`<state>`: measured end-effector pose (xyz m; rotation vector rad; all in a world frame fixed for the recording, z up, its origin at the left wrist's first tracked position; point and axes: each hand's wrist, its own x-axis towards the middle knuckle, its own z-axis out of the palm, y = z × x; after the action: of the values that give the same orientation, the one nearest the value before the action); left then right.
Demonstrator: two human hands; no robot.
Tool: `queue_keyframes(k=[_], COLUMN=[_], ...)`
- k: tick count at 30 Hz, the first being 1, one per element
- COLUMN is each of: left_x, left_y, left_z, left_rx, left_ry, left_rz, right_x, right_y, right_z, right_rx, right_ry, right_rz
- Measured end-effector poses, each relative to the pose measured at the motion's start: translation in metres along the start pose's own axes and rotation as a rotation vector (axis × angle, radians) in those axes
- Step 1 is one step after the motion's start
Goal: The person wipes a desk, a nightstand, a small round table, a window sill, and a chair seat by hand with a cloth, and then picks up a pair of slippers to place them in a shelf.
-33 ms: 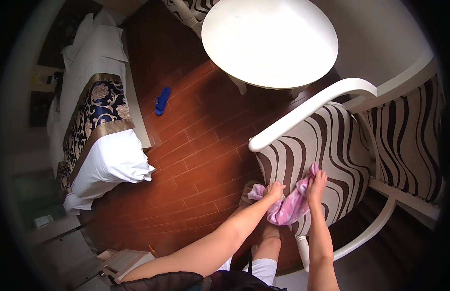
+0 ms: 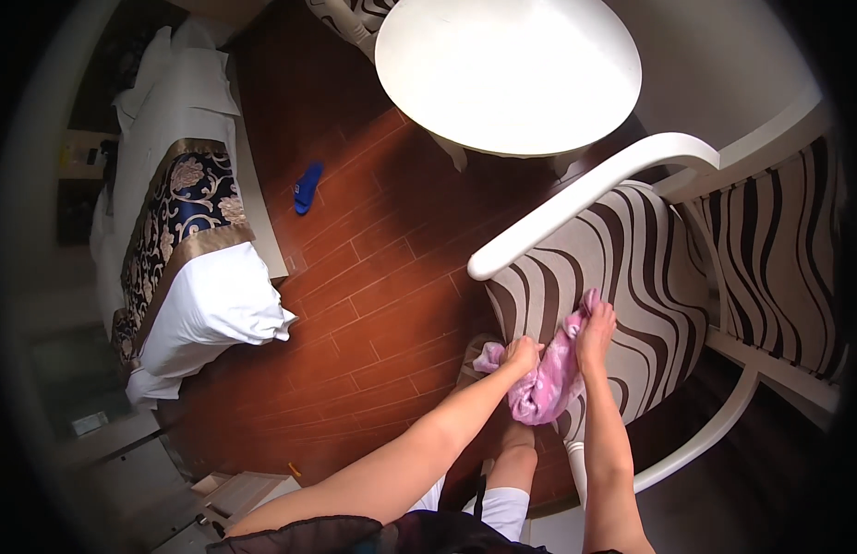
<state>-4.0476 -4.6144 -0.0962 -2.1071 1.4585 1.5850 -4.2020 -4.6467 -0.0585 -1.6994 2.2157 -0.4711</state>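
A pink cloth with pale patches (image 2: 549, 380) is bunched between my two hands, its middle sagging over the near edge of the chair seat (image 2: 622, 268). My left hand (image 2: 521, 355) is closed round one end, and a short tail of cloth sticks out to its left. My right hand (image 2: 595, 337) grips the other end over the seat, with a tip of cloth poking out beyond the fingers. The seat is covered in beige fabric with wavy dark brown stripes. Whether the cloth touches the seat all along, I cannot tell.
The chair's white curved armrest (image 2: 585, 203) rises beyond my hands, its striped backrest (image 2: 770, 258) at right. A round white table (image 2: 512, 74) stands farther off. At left is a bed (image 2: 216, 300) with a patterned runner (image 2: 184, 203). A blue slipper (image 2: 307, 188) lies on the wooden floor (image 2: 373, 314).
My right hand has shifted slightly forward and left with its end of the cloth. My left hand keeps its hold, and the whole view has moved a little.
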Motion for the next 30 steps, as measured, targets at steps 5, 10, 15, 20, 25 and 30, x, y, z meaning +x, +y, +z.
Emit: queue_keyframes(k=[5,10,15,20,25,30], left_x=[0.009,0.016,0.017,0.015,0.017,0.014], left_y=[-0.026,-0.018,-0.014,-0.024,-0.017,-0.026], left_z=[0.000,-0.005,0.005,-0.003,0.000,0.000], left_rx=[0.049,0.110,0.066,0.057,0.010,-0.029], left_ry=[0.105,-0.030,-0.002,-0.006,-0.062,0.025], left_rz=[-0.013,-0.059,0.096,0.020,0.095,0.154], right_x=[-0.155,-0.105,-0.067,-0.243,-0.040,-0.180], right_y=[0.034,0.047,0.022,0.001,0.061,0.014], right_z=[0.011,-0.040,0.031,0.016,-0.019,0.039], right_rx=[-0.179,0.178,-0.038,0.419,0.246,-0.079], right_ry=[-0.434,-0.251,0.018,-0.947,-0.050,-0.366], right_rz=[-0.081,0.169,0.135,0.227,0.180,-0.120])
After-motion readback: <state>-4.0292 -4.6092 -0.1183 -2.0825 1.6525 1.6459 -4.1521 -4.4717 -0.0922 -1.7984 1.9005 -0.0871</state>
